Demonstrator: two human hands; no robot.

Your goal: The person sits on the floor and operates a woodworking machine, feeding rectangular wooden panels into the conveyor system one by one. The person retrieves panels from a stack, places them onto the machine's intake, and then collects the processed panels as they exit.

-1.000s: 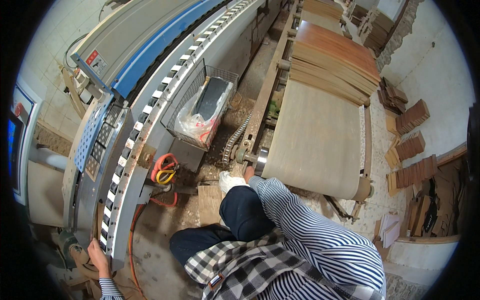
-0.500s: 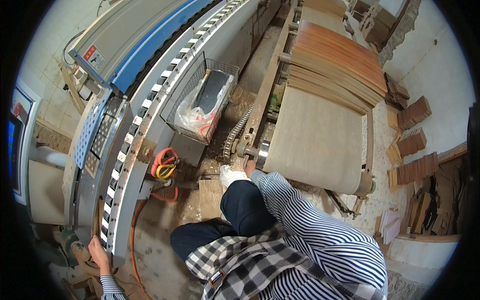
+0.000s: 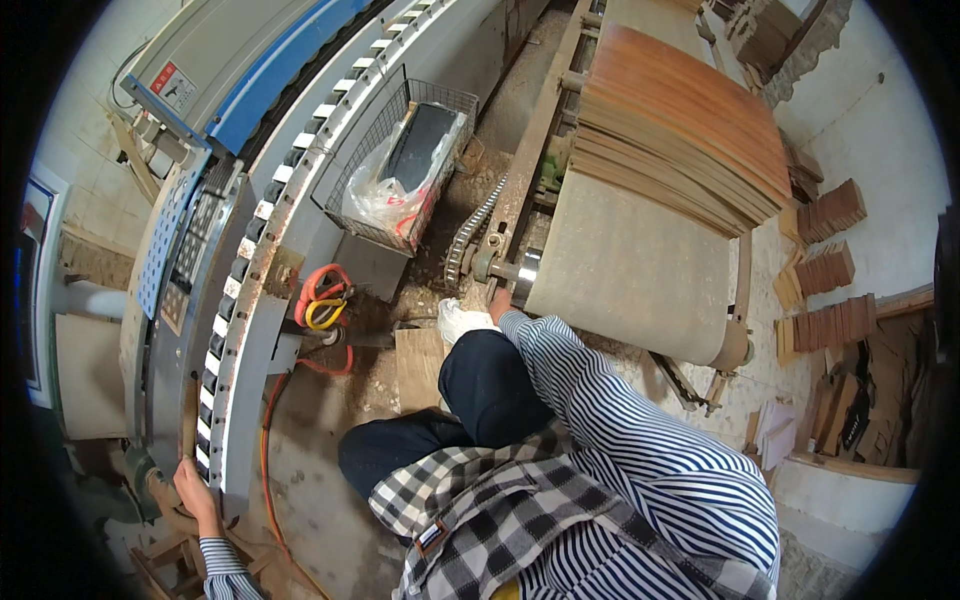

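My left hand (image 3: 194, 490) is at the near end of the edge-banding machine (image 3: 225, 390), its fingers closed about the end of a narrow tan wooden strip (image 3: 189, 418). The strip lies along the machine's black-and-white feed track (image 3: 232, 287). My right hand (image 3: 501, 304) reaches forward to the near left corner of the belt conveyor (image 3: 630, 270), beside a shiny roller end (image 3: 529, 268). Its fingers are small and partly hidden at the frame there, so their grip does not show. Wood-coloured panels (image 3: 680, 130) lie in an overlapping row on the belt.
A wire basket (image 3: 405, 170) with a plastic bag and a dark block hangs on the machine's side. Red and yellow hoses (image 3: 322, 300) loop below it. A drive chain (image 3: 470, 230) lies left of the conveyor. Stacked wood pieces (image 3: 828, 265) line the right wall.
The view has shifted slightly, so the machine and conveyor sit a little higher in the picture. Both hands keep nearly the same places against the machine and the conveyor corner.
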